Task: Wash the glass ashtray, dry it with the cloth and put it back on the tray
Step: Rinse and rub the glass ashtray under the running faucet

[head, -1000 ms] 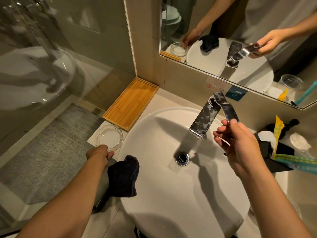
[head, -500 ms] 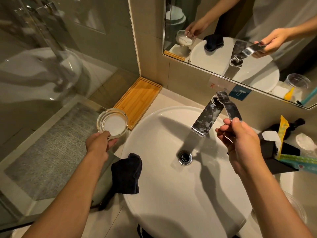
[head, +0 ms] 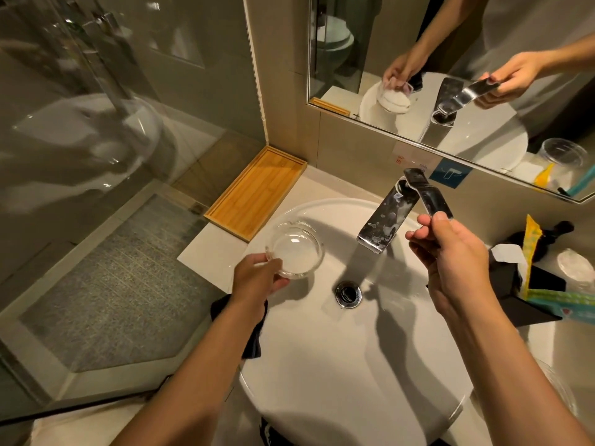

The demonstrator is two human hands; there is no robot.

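Observation:
My left hand (head: 257, 276) grips the round glass ashtray (head: 294, 251) by its near rim and holds it over the left part of the white sink (head: 354, 365), left of the chrome tap spout (head: 384, 220). My right hand (head: 457, 262) pinches the end of the flat tap lever (head: 426, 196). No water is visible at the spout. The dark cloth (head: 254, 336) hangs over the sink's left rim, mostly hidden under my left forearm. The empty bamboo tray (head: 257, 191) lies on the counter in the back left corner.
A glass shower partition (head: 96, 123) stands at the left. The mirror (head: 467, 59) is above the tap. A black box (head: 528, 284) with packets and a clear cup (head: 576, 268) crowd the counter at right. The drain (head: 348, 293) sits mid-basin.
My left hand picked the ashtray up from the counter beside the tray and carried it right, over the sink. My right hand stayed on the tap lever.

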